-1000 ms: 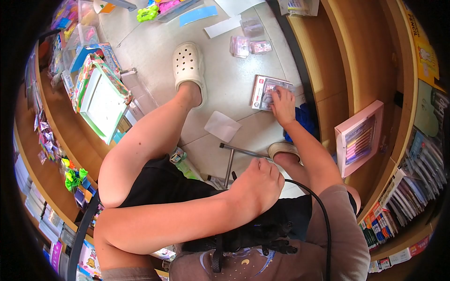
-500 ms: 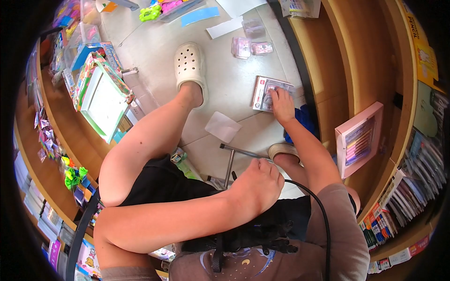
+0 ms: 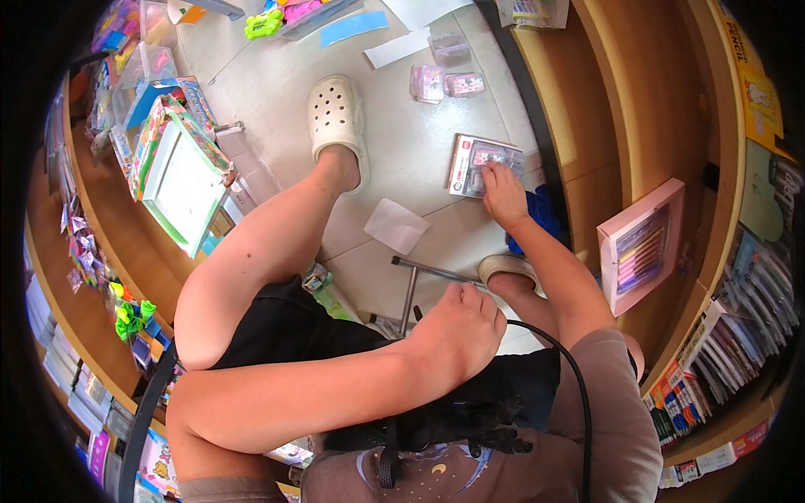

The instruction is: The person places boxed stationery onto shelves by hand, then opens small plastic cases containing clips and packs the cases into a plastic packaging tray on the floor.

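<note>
A flat white display box (image 3: 458,172) lies on the floor, its tray holding small clear cases (image 3: 490,157) with pink contents. Over its lower right part reaches my right hand (image 3: 505,199), fingers curled together at a clear case in the tray; the fingertips partly hide that case. My left hand (image 3: 463,329) rests above my lap, closed in a fist round a black cable (image 3: 558,342), which runs out on the right. Above the box on the floor are more small clear cases (image 3: 430,84) with pink contents.
Wooden shelves (image 3: 591,126) curve along the right, with a pink box of pens (image 3: 644,247) on one. Shelves of stationery (image 3: 92,210) line the left. White paper (image 3: 397,226) lies on the tiles near a metal stand leg (image 3: 432,270). A blue cloth-like thing (image 3: 545,220) is beside my right wrist.
My right hand has drawn back slightly toward me, and a pink case in the box's tray now shows more fully. My left hand stays closed in about the same place.
</note>
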Motion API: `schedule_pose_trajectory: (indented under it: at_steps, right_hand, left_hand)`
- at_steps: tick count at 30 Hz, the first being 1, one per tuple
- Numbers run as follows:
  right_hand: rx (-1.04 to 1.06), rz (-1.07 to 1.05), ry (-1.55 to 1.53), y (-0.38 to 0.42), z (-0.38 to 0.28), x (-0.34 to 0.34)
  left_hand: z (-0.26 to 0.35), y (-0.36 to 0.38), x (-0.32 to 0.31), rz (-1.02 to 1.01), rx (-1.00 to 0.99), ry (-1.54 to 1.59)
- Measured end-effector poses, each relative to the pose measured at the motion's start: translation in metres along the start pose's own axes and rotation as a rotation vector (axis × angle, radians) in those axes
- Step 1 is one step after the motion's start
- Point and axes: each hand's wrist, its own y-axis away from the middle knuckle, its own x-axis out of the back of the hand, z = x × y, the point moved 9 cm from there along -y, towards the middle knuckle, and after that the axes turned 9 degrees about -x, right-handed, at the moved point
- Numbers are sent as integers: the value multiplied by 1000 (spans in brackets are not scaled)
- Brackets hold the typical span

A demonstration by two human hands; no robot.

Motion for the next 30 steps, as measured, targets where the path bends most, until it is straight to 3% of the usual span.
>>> schedule_pose_trajectory:
  at_steps: [9, 12, 22, 25, 30]
  right_hand:
    - [-135, -67, -94, -8, 9, -4]
    - [-88, -71, -55, -10, 2, 10]
    - [-223, 245, -183, -78, 10, 57]
    - [-231, 236, -261, -131, 21, 49]
    - [-428, -43, -234, -195, 28, 23]
  left_hand:
    - [-1, 1, 1, 22, 8, -15]
    - [0, 3, 2, 19, -1, -24]
    - [-1, 10, -7, -26, 4, -20]
    - [-5, 14, -5, -12, 39, -53]
    - [-8, 21, 12, -10, 26, -199]
